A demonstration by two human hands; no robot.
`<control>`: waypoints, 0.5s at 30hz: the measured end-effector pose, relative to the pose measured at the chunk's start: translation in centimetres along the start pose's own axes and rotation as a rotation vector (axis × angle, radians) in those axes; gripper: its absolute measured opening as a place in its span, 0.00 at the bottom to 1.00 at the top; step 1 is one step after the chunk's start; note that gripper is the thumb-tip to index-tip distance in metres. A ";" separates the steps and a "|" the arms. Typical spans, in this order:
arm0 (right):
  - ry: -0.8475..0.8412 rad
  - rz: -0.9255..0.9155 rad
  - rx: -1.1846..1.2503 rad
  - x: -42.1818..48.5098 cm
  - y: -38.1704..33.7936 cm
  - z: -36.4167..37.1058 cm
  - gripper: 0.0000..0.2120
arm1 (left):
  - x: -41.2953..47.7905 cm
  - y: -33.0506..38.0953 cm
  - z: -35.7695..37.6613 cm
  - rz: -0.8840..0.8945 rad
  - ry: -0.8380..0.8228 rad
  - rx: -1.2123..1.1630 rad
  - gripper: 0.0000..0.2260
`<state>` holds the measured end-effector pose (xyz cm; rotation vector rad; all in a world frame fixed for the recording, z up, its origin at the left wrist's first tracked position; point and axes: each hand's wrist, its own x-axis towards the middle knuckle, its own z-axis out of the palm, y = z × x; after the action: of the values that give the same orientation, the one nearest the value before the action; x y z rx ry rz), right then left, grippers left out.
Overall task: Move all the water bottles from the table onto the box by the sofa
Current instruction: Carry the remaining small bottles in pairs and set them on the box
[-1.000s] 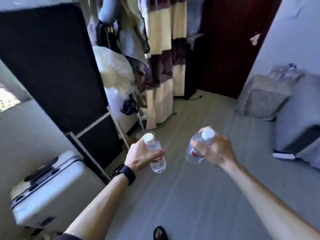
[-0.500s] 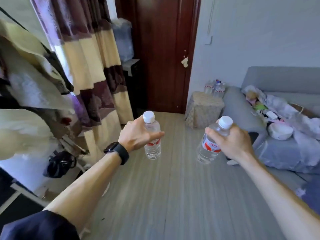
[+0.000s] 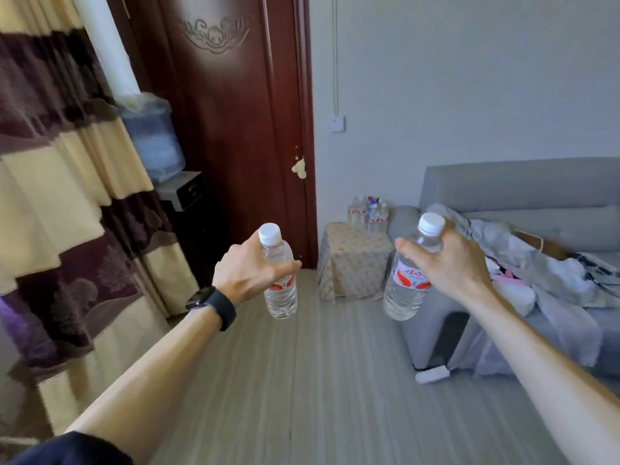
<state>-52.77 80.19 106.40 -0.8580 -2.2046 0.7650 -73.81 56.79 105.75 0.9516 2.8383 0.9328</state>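
Each hand grips a clear, white-capped, red-labelled water bottle, the left hand (image 3: 250, 275) an upright bottle (image 3: 279, 278), the right hand (image 3: 451, 263) a slightly tilted bottle (image 3: 407, 280), with the cloth-covered box (image 3: 352, 260) beyond between them.

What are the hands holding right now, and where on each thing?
Each holds a water bottle upright: the left hand grips the left bottle around its upper body, the right hand the right bottle just below the cap.

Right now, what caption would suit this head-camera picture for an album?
Left hand and right hand each carry a water bottle toward the cloth-covered box beside the sofa.
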 end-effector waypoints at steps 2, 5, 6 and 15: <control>-0.003 0.022 -0.003 3.5 1.4 0.3 0.18 | 3.4 1.4 1.4 -0.013 0.000 0.033 0.22; -0.006 0.036 -0.011 8.4 3.6 1.4 0.18 | 8.7 2.3 3.7 -0.037 -0.004 0.000 0.22; -0.010 0.044 -0.016 10.1 4.3 2.0 0.17 | 10.4 2.4 4.6 -0.046 -0.009 -0.019 0.22; -0.043 0.098 -0.074 26.1 8.6 9.5 0.17 | 28.8 3.1 11.1 0.035 -0.097 0.122 0.26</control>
<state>-71.75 102.02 103.60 -1.0010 -2.2548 0.7583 -93.52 80.55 103.34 1.0313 2.8327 0.7024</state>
